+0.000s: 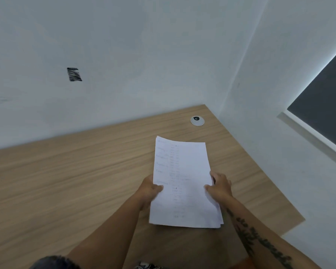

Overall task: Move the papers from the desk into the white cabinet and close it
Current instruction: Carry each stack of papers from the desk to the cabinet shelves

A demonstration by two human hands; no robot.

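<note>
Gripping papers [182, 171] lengthwise away, both hands [150, 189]

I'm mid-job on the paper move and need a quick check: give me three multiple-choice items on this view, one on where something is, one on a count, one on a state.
1. Where is the round cable grommet?
A. near the desk's far right corner
B. under the papers
C. on the wall

2. How many hands are on the papers?
A. none
B. one
C. two

3. What state is the stack of papers in?
A. crumpled into a ball
B. a flat stack held by its side edges
C. rolled into a tube

Answers:
1. A, it sits in the wooden desk top beyond the stack, close to the wall corner.
2. C, the left hand has a grip on the left edge and the right hand on the right edge.
3. B, the sheets are flat, with thumbs on top.
</note>
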